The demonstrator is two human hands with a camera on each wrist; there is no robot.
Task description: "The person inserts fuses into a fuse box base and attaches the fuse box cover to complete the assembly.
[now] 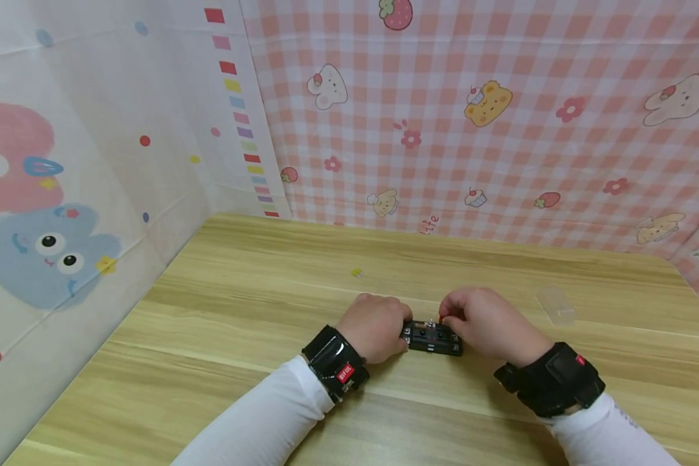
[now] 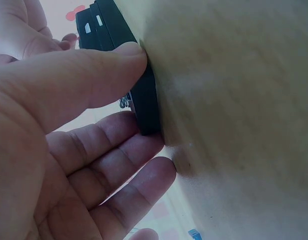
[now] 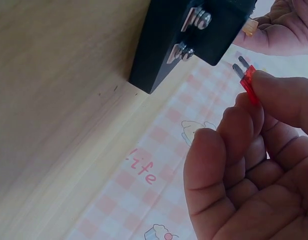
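Observation:
A black fuse block (image 1: 432, 338) with metal screw terminals lies on the table between both hands. My left hand (image 1: 380, 327) grips its left end, the thumb (image 2: 126, 57) on one side and the fingers on the other. My right hand (image 1: 482, 323) is at the block's far right side and pinches a red blade fuse (image 3: 251, 86) between thumb and index finger. The fuse's two metal prongs point away from the fingertips, apart from the block in the right wrist view. A small amber piece (image 3: 250, 26) shows at the block's edge, near the left hand.
A small yellow piece (image 1: 356, 272), perhaps another fuse, lies on the wooden table (image 1: 239, 291) beyond the left hand. At the right lies a clear plastic container (image 1: 556, 305). Patterned cloths (image 1: 419, 97) hang at the table's back and left.

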